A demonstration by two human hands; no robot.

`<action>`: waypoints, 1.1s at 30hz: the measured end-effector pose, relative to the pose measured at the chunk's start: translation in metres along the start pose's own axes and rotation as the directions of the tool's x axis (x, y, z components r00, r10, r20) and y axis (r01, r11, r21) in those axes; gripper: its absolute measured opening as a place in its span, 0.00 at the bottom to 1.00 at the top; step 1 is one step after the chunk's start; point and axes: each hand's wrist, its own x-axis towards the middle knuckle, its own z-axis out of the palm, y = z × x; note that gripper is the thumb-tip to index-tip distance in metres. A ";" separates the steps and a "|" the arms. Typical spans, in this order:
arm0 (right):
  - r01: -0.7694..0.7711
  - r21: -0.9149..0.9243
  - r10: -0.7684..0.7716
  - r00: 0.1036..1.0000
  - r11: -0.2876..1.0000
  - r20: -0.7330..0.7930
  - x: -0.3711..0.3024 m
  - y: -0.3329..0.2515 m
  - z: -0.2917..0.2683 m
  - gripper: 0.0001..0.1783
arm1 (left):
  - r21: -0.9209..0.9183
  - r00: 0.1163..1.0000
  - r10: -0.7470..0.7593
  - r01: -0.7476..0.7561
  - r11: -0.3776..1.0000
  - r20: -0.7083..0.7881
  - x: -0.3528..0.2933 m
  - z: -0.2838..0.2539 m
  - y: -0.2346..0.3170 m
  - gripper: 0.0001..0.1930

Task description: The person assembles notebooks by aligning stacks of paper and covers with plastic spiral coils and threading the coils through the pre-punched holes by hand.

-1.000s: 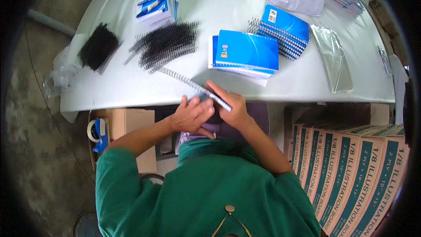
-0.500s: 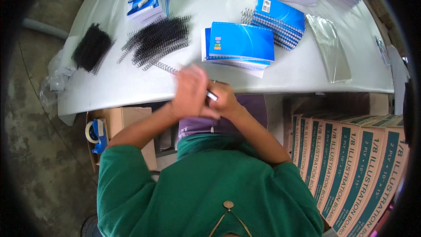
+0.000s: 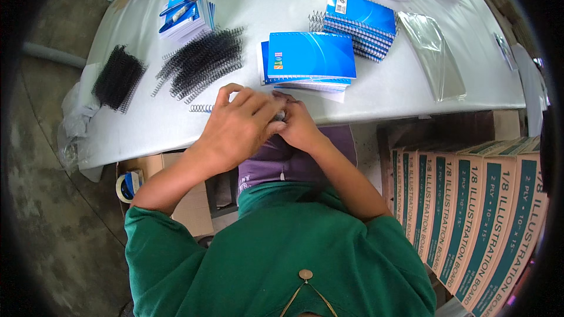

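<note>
My two hands meet at the table's near edge, just below the blue notebooks. My left hand [image 3: 238,124], back upward, has its fingers bent toward the right hand; their tips are smeared by motion. My right hand [image 3: 301,124] is closed around a small silvery-white object [image 3: 279,115], whose kind is mostly hidden by the fingers. Left of my left hand lies a dark wire coil [image 3: 201,108], its far end hidden behind that hand. Right above the hands sits a pile of blue-covered notebooks [image 3: 311,56].
Dark binding coils lie in a loose heap [image 3: 202,61] and a tighter bundle [image 3: 119,76]. Pens rest on a small blue stack [image 3: 187,17]. Spiral notebooks [image 3: 361,23] and a clear plastic packet [image 3: 433,53] lie right. Cardboard boxes [image 3: 470,211] stand below; a tape roll [image 3: 124,188] sits left.
My left hand has turned from an upright, blurred pose to back-up, bent over the right hand. The coil's visible end now lies farther left and lower. The view has shifted slightly.
</note>
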 end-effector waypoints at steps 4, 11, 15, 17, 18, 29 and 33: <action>-0.071 -0.086 0.079 0.993 0.994 0.093 0.000 -0.001 0.001 0.19 | -0.063 0.981 -0.026 0.038 0.997 0.191 0.006 -0.013 -0.006 0.12; -0.088 0.008 0.087 0.996 0.996 0.017 0.000 -0.005 -0.002 0.18 | -0.081 0.991 -0.052 0.062 0.995 0.120 0.001 -0.004 -0.007 0.13; -0.110 0.085 0.105 0.993 0.990 0.058 0.001 -0.005 -0.002 0.17 | -0.150 0.982 -0.135 0.154 0.977 0.132 0.000 -0.003 -0.003 0.13; -0.109 0.121 0.103 0.993 0.987 0.059 0.001 -0.008 -0.004 0.17 | -0.137 0.990 -0.130 0.137 0.981 0.061 0.001 -0.001 0.001 0.12; -0.092 0.118 0.087 0.995 0.989 0.050 0.001 -0.009 -0.004 0.16 | -0.131 0.992 -0.127 0.129 0.983 0.025 0.002 -0.001 0.002 0.11; -0.265 0.078 0.251 0.956 0.961 0.150 0.003 -0.024 -0.010 0.16 | 0.045 0.992 0.056 -0.062 0.997 0.111 0.012 -0.013 0.001 0.08; -0.203 0.295 0.174 0.977 0.933 0.122 -0.006 -0.060 -0.036 0.22 | -0.027 0.994 0.070 -0.068 0.997 0.084 0.024 -0.035 0.013 0.19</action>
